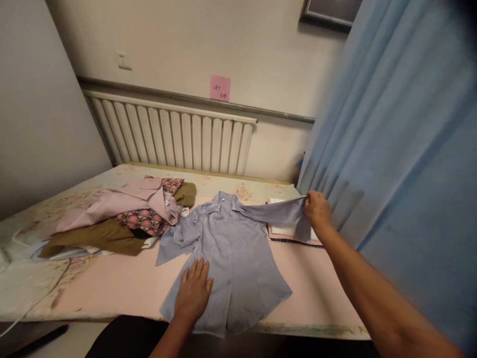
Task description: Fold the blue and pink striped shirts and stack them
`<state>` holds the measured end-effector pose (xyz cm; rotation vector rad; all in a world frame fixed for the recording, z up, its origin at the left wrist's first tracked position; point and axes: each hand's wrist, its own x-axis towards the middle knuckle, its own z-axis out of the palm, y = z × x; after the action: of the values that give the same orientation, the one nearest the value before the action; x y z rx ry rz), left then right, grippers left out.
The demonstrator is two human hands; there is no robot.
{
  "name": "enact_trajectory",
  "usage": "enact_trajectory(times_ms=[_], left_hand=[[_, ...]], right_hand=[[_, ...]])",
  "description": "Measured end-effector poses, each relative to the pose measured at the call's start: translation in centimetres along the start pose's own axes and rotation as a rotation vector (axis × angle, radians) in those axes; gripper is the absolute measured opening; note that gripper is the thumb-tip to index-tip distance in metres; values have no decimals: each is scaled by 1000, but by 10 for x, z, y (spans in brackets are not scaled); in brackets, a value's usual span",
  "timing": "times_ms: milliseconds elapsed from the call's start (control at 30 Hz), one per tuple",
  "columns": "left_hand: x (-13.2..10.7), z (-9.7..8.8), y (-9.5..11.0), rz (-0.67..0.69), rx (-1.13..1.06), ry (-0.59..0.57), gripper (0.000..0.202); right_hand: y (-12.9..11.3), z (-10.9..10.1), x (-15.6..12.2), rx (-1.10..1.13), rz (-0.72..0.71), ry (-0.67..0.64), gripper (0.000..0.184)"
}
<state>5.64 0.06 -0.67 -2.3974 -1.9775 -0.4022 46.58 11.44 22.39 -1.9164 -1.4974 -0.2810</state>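
A blue-grey striped shirt [219,248] lies spread front side up, its collar toward the wall and its hem near the front edge of the bed or table. My left hand [194,291] rests flat on the lower left part of the shirt, fingers stretched out. Off to the right, my right hand [316,210] grips the cuff end of one sleeve and holds that sleeve out sideways, raised over a folded stack of cloth [285,228]. The other sleeve is bent beside the shirt's left side.
At left lies a heap of clothes: a pink garment [126,199], an olive one [100,238] and flowered fabric [147,220]. Beneath the shirt is a pink mat [122,288]. A radiator [186,134] stands behind; a blue curtain [395,124] hangs at right. A white cord [40,298] trails at front left.
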Motion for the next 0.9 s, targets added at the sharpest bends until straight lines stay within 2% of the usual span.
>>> enact_trajectory(times_ms=[67, 167, 267, 400, 500, 600, 733, 800, 900], left_hand=[[0, -1, 1, 2, 44, -3, 53], [0, -2, 2, 12, 76, -3, 53], [0, -3, 2, 18, 80, 4, 52], [0, -2, 1, 21, 65, 21, 52], [-1, 3, -3, 34, 28, 51, 50], [-3, 6, -11, 4, -11, 100, 48], [-12, -6, -28, -194, 17, 155, 46], [-19, -18, -38, -279, 26, 131, 44], [-27, -36, -50, -342, -35, 16, 41]], right_hand=[[13, 12, -8, -109, -54, -36, 35], [29, 35, -40, -108, -35, -138, 39], [38, 57, -94, -89, 28, -250, 33], [42, 76, -171, -26, 112, -428, 15], [41, 79, -213, 28, 161, -469, 20], [39, 78, -236, 80, 194, -480, 28], [39, 75, -248, 178, 236, -502, 23], [40, 74, -251, 181, 254, -509, 17], [40, 74, -254, 159, 252, -510, 13]])
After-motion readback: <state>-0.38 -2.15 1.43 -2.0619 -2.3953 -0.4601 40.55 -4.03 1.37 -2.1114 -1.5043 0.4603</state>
